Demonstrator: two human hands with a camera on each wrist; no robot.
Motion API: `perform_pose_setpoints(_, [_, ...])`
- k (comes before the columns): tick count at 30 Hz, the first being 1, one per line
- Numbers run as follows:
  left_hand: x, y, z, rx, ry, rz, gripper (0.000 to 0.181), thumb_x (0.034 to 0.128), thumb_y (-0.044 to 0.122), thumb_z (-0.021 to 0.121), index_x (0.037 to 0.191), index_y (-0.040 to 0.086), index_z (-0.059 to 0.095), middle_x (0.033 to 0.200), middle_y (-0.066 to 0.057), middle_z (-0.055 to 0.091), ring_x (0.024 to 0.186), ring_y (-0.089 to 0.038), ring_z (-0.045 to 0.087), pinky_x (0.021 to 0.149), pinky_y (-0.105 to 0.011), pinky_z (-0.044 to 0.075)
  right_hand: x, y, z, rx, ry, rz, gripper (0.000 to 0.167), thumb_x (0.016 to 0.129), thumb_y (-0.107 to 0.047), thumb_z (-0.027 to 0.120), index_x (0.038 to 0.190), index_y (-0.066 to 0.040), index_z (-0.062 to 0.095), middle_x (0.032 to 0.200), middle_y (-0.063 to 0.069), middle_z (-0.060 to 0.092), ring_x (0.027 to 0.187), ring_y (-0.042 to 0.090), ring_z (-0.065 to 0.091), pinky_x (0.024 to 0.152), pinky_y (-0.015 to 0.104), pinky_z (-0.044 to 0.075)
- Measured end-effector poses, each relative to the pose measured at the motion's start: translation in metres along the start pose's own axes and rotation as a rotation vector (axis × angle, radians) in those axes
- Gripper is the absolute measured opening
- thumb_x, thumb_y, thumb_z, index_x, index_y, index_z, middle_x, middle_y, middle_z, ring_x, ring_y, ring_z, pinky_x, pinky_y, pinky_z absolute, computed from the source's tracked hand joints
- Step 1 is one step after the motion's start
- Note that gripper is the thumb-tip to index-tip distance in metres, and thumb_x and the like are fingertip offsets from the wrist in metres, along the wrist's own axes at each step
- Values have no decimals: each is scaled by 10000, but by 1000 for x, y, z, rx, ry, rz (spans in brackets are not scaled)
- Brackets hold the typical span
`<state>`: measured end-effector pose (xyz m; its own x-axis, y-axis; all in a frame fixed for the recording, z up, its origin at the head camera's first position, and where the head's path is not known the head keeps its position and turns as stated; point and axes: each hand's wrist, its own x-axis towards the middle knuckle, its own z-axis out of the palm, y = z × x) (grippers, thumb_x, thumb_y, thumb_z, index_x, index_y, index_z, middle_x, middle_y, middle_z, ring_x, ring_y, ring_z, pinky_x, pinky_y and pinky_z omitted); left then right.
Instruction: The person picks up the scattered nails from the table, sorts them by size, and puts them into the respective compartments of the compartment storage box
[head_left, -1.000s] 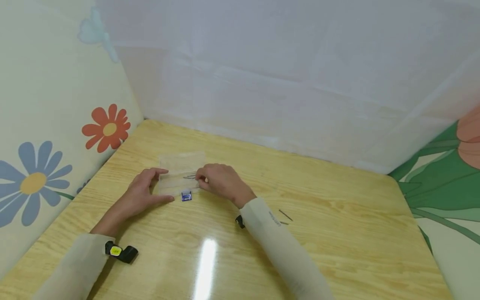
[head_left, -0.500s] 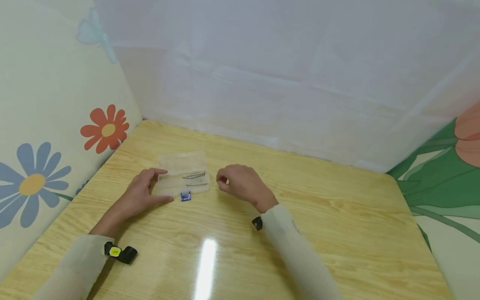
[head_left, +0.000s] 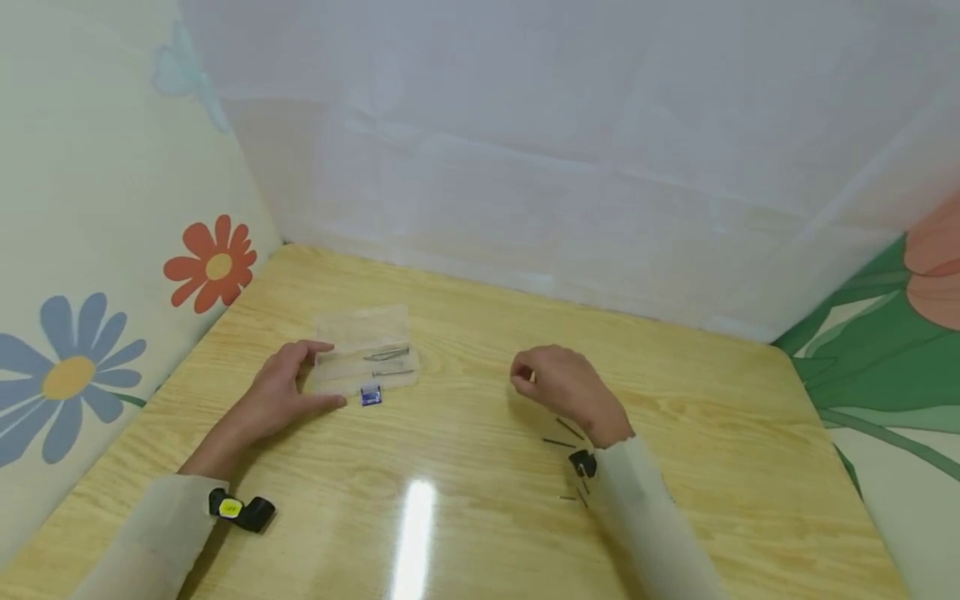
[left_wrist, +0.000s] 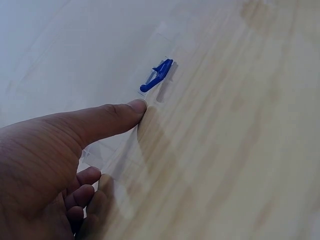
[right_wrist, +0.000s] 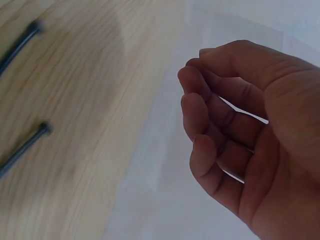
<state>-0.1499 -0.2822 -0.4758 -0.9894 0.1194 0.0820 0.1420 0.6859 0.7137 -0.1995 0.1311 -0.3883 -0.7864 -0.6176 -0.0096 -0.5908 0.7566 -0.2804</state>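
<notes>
A clear plastic case (head_left: 362, 325) lies unfolded on the left of the table, with several metal nails (head_left: 387, 355) inside and a blue latch (head_left: 371, 395) on its near edge. My left hand (head_left: 281, 392) holds the case's left end between thumb and fingers. In the left wrist view that hand (left_wrist: 50, 145) has its thumb against the case's edge beside the blue latch (left_wrist: 158, 76). Right of the case, my right hand (head_left: 566, 385) is raised over the table, empty. The right wrist view shows this hand (right_wrist: 245, 115) with loosely curled fingers and thumb near the index finger.
Several dark nails (head_left: 558, 442) lie scattered on the wooden table (head_left: 480, 517) below and beside my right wrist; two nails (right_wrist: 22, 147) show in the right wrist view. A white sheet (head_left: 525, 167) hangs behind the table, and floral walls flank it.
My right hand has moved away from the case to the right, uncovering the nails inside. More loose nails show by the right wrist. My left hand stays at the case.
</notes>
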Motion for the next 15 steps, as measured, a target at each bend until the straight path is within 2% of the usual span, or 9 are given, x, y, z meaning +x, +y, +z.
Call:
perform_pose_setpoints(7, [0, 2, -1, 4, 5, 8, 867, 810, 363, 899, 1457, 5, 445, 1234, -212, 463, 1094, -386, 420, 910, -562, 360, -28, 21, 2, -3, -30, 76, 114, 1016, -199, 655, 997, -170, 764, 941, -80, 698, 821, 93, 632, 723, 345, 525])
perform_pose_setpoints(15, [0, 2, 1, -4, 4, 14, 873, 804, 329, 909, 1461, -11, 445, 1211, -209, 462, 1064, -370, 418, 887, -542, 360, -49, 33, 5, -38, -68, 147, 67, 994, -208, 702, 959, -185, 753, 912, -85, 694, 820, 114, 642, 740, 388, 536])
